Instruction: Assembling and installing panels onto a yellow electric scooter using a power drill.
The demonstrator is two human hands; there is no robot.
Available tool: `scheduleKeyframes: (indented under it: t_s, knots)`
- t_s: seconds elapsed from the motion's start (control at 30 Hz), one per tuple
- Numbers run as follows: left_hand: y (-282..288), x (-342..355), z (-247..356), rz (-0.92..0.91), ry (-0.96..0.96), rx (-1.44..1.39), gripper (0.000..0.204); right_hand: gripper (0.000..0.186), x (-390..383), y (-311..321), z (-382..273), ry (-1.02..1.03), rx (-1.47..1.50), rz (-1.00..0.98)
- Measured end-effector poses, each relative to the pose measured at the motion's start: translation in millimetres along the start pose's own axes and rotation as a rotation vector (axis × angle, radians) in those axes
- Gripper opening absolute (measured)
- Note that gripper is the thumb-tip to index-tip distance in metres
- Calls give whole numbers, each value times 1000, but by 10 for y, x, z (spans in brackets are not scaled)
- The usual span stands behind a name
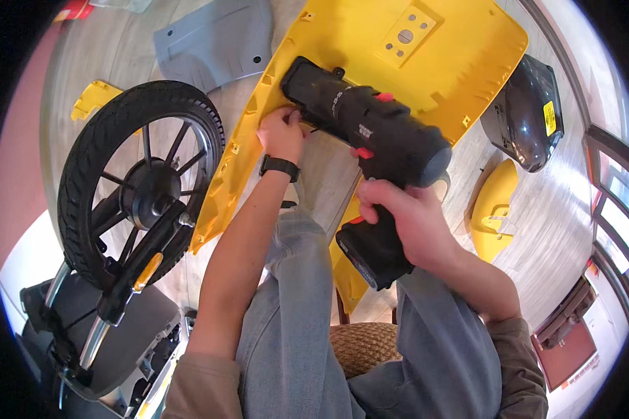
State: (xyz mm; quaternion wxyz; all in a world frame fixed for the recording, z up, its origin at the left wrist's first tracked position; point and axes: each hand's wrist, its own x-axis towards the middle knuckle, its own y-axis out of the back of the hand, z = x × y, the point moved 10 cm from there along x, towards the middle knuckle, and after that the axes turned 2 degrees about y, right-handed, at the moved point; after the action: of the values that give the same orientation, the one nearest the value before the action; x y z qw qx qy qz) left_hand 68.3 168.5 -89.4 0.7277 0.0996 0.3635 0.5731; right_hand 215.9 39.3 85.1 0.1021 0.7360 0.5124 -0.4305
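My right hand (412,220) is wrapped round the handle of a black cordless drill (377,129) with red buttons. The drill's front end points up and left, over a black plastic part (307,77) at the inner corner of a large yellow plastic panel (461,52). Where the drill's tip meets that part cannot be seen clearly. My left hand (284,136), with a black watch on the wrist, is at the panel's left inner edge beside the black part. Its fingers are pinched together, and what they hold is mostly hidden.
To my left stands a spoked wheel (70,178) with a black tyre, on a fork. Behind it lie a grey plastic panel (217,38) and a small yellow piece (94,99). A glossy black shell (521,122) and a curved yellow fender (493,209) are at right.
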Motion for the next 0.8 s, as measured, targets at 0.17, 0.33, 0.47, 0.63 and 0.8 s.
scheduleKeyframes:
  t_s: [0.17, 0.33, 0.47, 0.63, 0.8]
  knots:
    - [198, -381, 127, 85, 59, -376, 21, 17, 87, -8, 263, 13, -212, 4]
    - [181, -784, -4, -209, 316, -633, 37, 33, 179, -72, 662, 35, -281, 9]
    - [-279, -1278, 86, -624, 760, -1215, 74, 42, 217, -104, 851, 113, -420, -4]
    - [-361, -1305, 245, -802, 745, -1440, 75, 49, 249, -296, 892, 227, -757, -58]
    - [-397, -1260, 212, -884, 751, -1635, 69, 59, 294, -371, 824, 271, -834, -100]
